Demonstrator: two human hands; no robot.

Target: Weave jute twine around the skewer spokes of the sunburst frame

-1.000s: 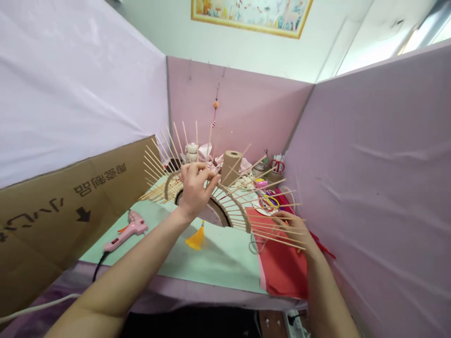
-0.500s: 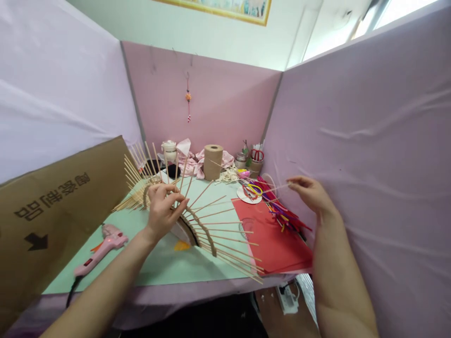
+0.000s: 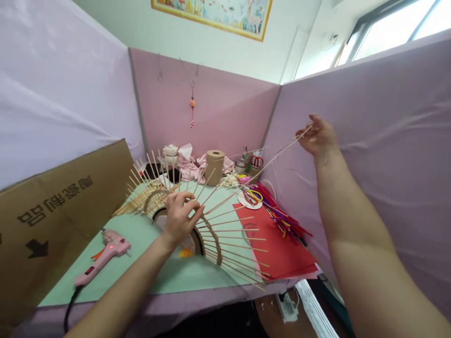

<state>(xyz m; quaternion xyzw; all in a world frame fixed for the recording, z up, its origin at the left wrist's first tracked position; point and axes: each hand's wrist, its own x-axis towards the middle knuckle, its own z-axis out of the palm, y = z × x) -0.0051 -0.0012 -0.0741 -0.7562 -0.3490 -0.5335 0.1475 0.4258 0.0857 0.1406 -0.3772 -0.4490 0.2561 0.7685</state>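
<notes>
A fan-shaped frame of thin wooden sticks (image 3: 243,229) stands on the table, its sticks spreading outward from a dark-edged half-round centre. A brown woven band (image 3: 215,237) arcs across the sticks. My left hand (image 3: 182,215) is closed on the frame near the top of that band, thumb and fingers pinched together; the fingers hide the exact spot. Up at the right, my right hand (image 3: 317,135) grips a pale cord (image 3: 273,159), which runs taut down toward the frame by my left hand.
A pink glue gun (image 3: 109,251) lies at the left, before a cardboard sheet (image 3: 70,216). A twine spool (image 3: 214,168) stands at the back. Red paper (image 3: 282,253), pipe cleaners (image 3: 278,206) and scissors (image 3: 254,193) occupy the right side. Fabric-covered partitions (image 3: 387,141) enclose the table.
My right hand has risen, drawing the pale cord upward and taut. My left hand has shifted slightly right and down along the frame. The camera view has tilted up a little.
</notes>
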